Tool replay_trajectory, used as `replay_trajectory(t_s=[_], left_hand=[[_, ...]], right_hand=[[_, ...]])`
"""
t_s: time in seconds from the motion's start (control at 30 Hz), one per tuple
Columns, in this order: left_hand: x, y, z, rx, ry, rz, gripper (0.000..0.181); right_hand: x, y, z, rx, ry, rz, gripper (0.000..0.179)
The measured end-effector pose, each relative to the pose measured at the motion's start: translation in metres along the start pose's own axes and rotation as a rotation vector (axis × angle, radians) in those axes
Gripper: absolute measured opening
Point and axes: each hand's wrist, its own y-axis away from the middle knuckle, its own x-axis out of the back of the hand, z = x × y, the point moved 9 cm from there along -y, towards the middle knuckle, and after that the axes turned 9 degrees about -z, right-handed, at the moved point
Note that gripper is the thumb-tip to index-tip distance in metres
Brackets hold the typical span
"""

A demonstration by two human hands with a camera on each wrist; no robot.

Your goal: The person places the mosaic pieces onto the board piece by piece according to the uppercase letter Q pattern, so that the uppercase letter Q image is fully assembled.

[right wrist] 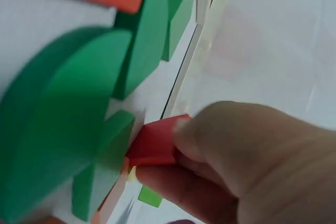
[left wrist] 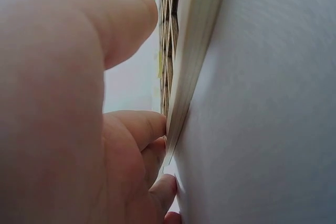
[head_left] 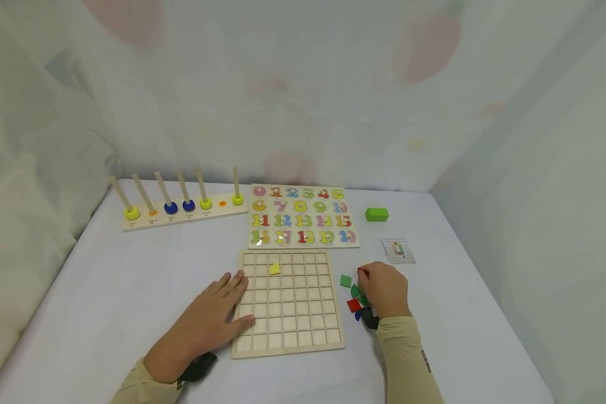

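Note:
My left hand (head_left: 209,314) rests with straight fingers on the left edge of a wooden grid board (head_left: 288,354). A yellow piece (head_left: 275,269) lies in one of the board's upper cells. To the right of the board, my right hand (head_left: 385,287) pinches a small red block (right wrist: 157,141) between thumb and fingers. Around that hand lie a green square (head_left: 345,281), green curved pieces (right wrist: 65,114), a red square (head_left: 353,305) and a blue piece (head_left: 358,316). The hand hides part of this group in the head view.
Behind the grid stands a number puzzle board (head_left: 303,244). A peg stacker (head_left: 192,216) with yellow and blue rings is at the back left. On the right are a green block (head_left: 376,215) and a printed pattern card (head_left: 399,251). White cloth walls surround the table.

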Motion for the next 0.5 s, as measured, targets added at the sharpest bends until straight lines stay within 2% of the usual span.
replay_trajectory(t_s=[0.13, 0.23, 0.33, 0.43, 0.5], left_hand=[[0.000, 0.001, -0.002, 0.005, 0.004, -0.002, 0.091], [-0.001, 0.000, -0.002, 0.002, 0.007, -0.002, 0.091], [-0.001, 0.000, -0.003, 0.004, 0.012, -0.004, 0.092], [-0.001, 0.001, -0.003, 0.005, 0.022, -0.003, 0.091], [0.000, 0.001, -0.001, 0.001, 0.031, -0.006, 0.091]], right_hand=[[0.009, 0.001, -0.003, 0.018, -0.009, 0.093, 0.018], [0.019, 0.005, -0.022, 0.097, -0.062, 0.161, 0.016], [0.025, 0.009, -0.065, 0.260, -0.066, 0.176, 0.012], [0.022, 0.010, -0.116, 0.443, 0.017, 0.151, 0.008], [0.015, 0.008, -0.141, 0.527, 0.080, 0.131, 0.008]])
